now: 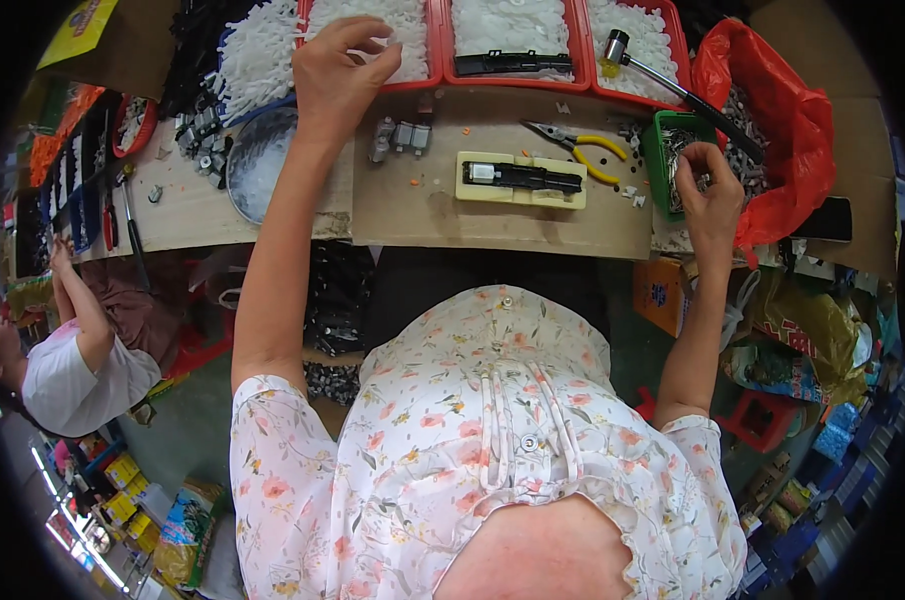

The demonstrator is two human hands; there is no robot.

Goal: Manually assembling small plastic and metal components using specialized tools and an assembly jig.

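My left hand (pixel 341 80) is over a red tray (pixel 435 45) heaped with small white plastic parts (pixel 413 22). Its thumb and fingers curl together; whatever lies between them is too small to name. My right hand (pixel 713 195) is at the green bin (pixel 659 160) of thin metal pieces (pixel 681 135). Thumb and forefinger meet there in a pinch, and I cannot make out what they hold. Between the hands, a cream fixture block (pixel 523 200) lies on the table with a black elongated part (pixel 538 180) in it. A white piece (pixel 483 173) sits at that part's left end.
Yellow-handled pliers (pixel 598 155) lie behind the block. A hammer (pixel 673 90) rests across the right tray toward a red plastic bag (pixel 803 130). Grey metal parts (pixel 413 137) stand left of the block, near a round tub (pixel 258 165). Another person (pixel 83 350) works at far left.
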